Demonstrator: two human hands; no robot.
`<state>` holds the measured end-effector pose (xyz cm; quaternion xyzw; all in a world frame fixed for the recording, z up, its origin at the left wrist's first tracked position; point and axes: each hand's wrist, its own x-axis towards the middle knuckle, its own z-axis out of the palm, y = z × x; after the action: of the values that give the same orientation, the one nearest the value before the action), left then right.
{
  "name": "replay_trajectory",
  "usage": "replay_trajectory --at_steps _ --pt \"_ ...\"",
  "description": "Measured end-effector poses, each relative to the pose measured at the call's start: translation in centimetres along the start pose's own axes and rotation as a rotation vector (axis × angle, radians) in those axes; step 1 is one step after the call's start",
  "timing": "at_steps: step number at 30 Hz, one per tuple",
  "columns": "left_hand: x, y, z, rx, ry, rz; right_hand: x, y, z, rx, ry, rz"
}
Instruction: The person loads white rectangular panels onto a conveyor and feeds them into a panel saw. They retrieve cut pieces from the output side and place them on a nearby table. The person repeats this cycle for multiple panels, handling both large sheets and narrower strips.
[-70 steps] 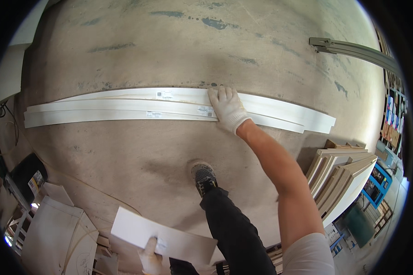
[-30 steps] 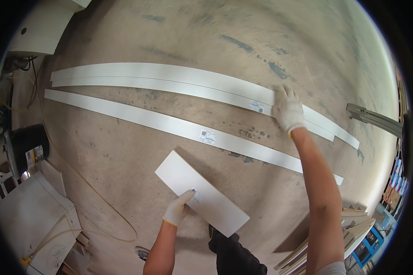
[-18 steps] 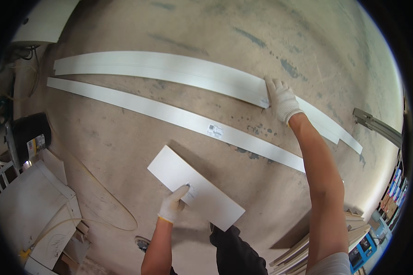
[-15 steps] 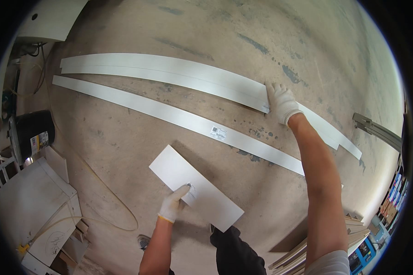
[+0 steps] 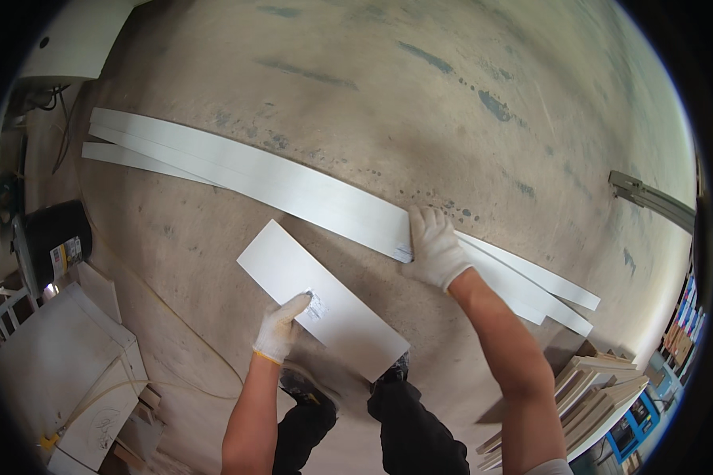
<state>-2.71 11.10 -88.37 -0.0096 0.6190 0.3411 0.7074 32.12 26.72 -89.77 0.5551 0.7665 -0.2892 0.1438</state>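
Note:
My left hand point(image 5: 277, 328), in a white knitted glove, grips a short white rectangular board point(image 5: 348, 328) by its near long edge, thumb on top beside a label. My right hand point(image 5: 437, 249), gloved the same way, is wrapped across the long white panels point(image 5: 293, 190), its palm covering part of them. These run from far left to right, with stepped ends past my hand. A narrower white strip point(image 5: 139, 158) lies beneath and across them; one end shows below the panels on the left. Its middle is hidden.
A stack of boards point(image 5: 602, 388) stands at lower right. On the right a metal rail point(image 5: 650, 202) juts in. At left are a black container point(image 5: 55, 237), a grey-white cabinet point(image 5: 63, 340) and a thin hose point(image 5: 166, 305) along the stained concrete floor point(image 5: 483, 47).
My right hand has drawn the long panels nearer and over the narrow strip, covering most of it. The left hand and short board have shifted slightly left and up. Both my legs now show.

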Motion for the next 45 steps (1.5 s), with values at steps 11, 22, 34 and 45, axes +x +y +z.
replay_trajectory --at_steps 11,22,34,45 --pt "3.0 -0.3 -1.3 -0.141 -0.038 -0.010 -1.7 0.5 2.9 -0.157 0.131 0.025" --pt "6.2 0.7 -0.1 -0.154 -0.222 0.163 -0.7 2.6 0.1 -0.126 0.126 -0.008" --pt "8.8 -2.4 0.6 -0.307 -0.223 0.147 -6.7 -2.6 -10.3 -0.098 0.233 -0.063" --pt "15.2 6.2 2.9 0.253 -0.441 0.597 -22.4 -12.3 -16.1 -0.080 0.319 -0.039"
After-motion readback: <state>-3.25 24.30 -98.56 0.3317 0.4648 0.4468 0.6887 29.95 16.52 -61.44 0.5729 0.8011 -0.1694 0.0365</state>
